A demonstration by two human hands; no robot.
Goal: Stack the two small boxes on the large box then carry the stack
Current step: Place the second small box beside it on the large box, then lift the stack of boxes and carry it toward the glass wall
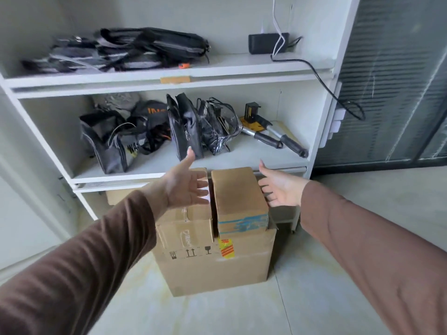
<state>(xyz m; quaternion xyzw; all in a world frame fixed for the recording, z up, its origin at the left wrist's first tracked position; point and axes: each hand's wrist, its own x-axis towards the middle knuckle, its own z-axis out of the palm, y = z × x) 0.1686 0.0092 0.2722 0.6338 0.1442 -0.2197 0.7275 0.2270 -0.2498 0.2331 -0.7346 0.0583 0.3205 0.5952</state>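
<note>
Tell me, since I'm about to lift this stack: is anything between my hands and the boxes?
Nothing visible. The left hand and right hand are open on either side of the two small boxes atop the large box.

Open left hand (pixel 187 187) and right hand (pixel 281 189) flank two small boxes (pixel 239 197) atop large box (pixel 215 264)

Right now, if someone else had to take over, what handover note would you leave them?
Left hand: open, over the left small box, holding nothing.
Right hand: open, beside the right small box, holding nothing.
Both small boxes sit side by side on the large box, which stands on the floor in front of the shelf unit.
Done: stacking.
Left: grip the large box and carry the stack.
</note>
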